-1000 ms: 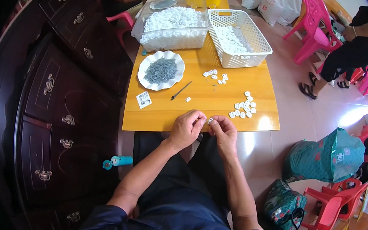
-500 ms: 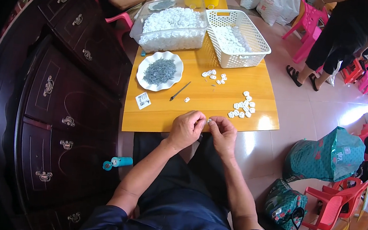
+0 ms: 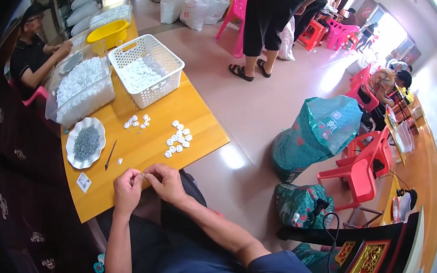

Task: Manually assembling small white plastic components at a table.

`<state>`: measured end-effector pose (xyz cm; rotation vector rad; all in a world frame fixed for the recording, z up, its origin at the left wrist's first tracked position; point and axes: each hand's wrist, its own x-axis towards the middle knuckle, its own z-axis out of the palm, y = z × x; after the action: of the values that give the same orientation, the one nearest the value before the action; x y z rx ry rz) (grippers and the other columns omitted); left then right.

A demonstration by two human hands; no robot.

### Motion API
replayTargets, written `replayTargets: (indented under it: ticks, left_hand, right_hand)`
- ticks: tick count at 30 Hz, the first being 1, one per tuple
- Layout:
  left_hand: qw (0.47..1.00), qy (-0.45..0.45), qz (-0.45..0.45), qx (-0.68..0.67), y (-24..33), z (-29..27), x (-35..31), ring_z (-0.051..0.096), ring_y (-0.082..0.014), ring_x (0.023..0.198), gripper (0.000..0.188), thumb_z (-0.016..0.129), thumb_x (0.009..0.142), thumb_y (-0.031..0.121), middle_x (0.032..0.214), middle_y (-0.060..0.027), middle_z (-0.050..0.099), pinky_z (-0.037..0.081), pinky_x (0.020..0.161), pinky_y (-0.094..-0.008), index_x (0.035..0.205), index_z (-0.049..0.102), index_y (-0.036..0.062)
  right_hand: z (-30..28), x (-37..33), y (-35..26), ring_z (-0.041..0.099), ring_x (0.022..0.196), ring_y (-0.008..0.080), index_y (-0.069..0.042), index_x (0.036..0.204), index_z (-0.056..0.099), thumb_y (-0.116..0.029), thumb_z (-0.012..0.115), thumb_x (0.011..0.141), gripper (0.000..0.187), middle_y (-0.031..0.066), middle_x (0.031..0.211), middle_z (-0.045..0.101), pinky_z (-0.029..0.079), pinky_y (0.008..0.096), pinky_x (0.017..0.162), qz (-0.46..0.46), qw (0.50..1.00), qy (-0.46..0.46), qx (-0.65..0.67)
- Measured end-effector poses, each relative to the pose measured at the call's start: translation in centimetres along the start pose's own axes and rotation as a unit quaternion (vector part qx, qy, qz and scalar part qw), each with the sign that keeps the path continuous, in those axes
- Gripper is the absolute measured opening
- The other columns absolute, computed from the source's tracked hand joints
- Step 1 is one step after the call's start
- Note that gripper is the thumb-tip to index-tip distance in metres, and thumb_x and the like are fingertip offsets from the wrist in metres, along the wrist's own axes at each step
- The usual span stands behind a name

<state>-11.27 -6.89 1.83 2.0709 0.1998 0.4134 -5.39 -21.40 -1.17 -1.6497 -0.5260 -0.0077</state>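
Note:
At the table's near edge my left hand (image 3: 128,187) and my right hand (image 3: 169,184) meet, fingertips pinched together. Whatever sits between them is too small to make out. Just beyond lie a single small white plastic piece (image 3: 120,161) and a dark slim pointed tool (image 3: 110,156). A white scalloped plate (image 3: 70,142) bears a heap of small grey pieces (image 3: 87,144). To the right is a loose group of white two-holed pieces (image 3: 178,139); a smaller cluster (image 3: 135,123) lies farther back. A printed white card (image 3: 83,182) rests left of my hands.
A clear bin (image 3: 86,113) of white pieces, a white perforated basket (image 3: 158,89) and a yellow tub (image 3: 108,35) stand along the table (image 3: 198,129). A person (image 3: 39,56) sits far left. Teal bags (image 3: 313,140) and red chairs (image 3: 359,179) occupy the right floor.
The view has swung to the right, so the table and hands appear farther left and more of the room shows. Both hands stay pinched together at the table edge.

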Motion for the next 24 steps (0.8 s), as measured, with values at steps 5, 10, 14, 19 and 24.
replayTargets:
  ticks: [5,10,14,19,24]
  left_hand:
    - [1.0,0.003,-0.025,-0.019,-0.4,0.1,0.0,0.047,-0.0078,0.054,0.011,0.064,0.093,0.004,0.061,-0.0022,0.053,0.038,0.05,-0.0288,0.084,0.061,-0.0013]
    - [0.997,-0.025,-0.059,-0.043,-0.9,-0.1,0.2,0.05,-0.0071,0.053,0.013,0.062,0.094,0.005,0.062,-0.0007,0.055,0.039,0.05,-0.0276,0.083,0.062,-0.0004]
    - [0.991,-0.04,-0.091,-0.091,-0.7,-0.6,0.3,0.051,-0.007,0.054,0.013,0.061,0.095,0.005,0.064,0.0008,0.056,0.04,0.05,-0.0262,0.084,0.062,-0.0005]
    - [0.995,-0.028,-0.063,-0.066,-1.2,-1.7,0.4,0.054,-0.0053,0.067,0.009,0.064,0.093,0.006,0.071,0.0,0.06,0.043,0.058,-0.0244,0.089,0.066,-0.0012]
    - [1.0,0.01,0.02,-0.015,-0.4,-0.4,0.8,0.071,-0.0231,0.07,0.01,0.065,0.091,0.008,0.076,-0.0164,0.07,0.053,0.062,-0.0345,0.089,0.069,-0.0014]
  right_hand:
    - [0.4,-0.1,-0.2,0.068,0.069,0.0243,0.0,0.093,0.069,-0.01,0.072,0.089,0.011,0.0141,0.079,0.068,0.053,0.0324,0.064,0.005,1.0,0.013,0.014]
    - [0.1,0.0,-0.1,0.068,0.068,0.0245,0.0,0.093,0.069,-0.009,0.072,0.09,0.01,0.0142,0.079,0.068,0.053,0.0325,0.063,-0.024,1.0,0.009,0.007]
    - [0.5,0.0,0.0,0.067,0.068,0.0205,0.0,0.094,0.069,-0.009,0.071,0.091,0.01,0.0122,0.079,0.068,0.053,0.0307,0.064,-0.002,1.0,-0.008,0.024]
    - [1.8,-0.1,1.4,0.059,0.078,0.0041,0.0,0.099,0.07,-0.007,0.068,0.096,0.007,-0.0017,0.084,0.067,0.051,0.0218,0.069,0.062,0.988,-0.015,0.138]
    - [1.1,0.0,2.2,0.062,0.074,0.0058,-0.001,0.1,0.071,-0.007,0.069,0.095,0.008,0.0007,0.081,0.069,0.053,0.0235,0.069,0.079,0.989,-0.007,0.128]
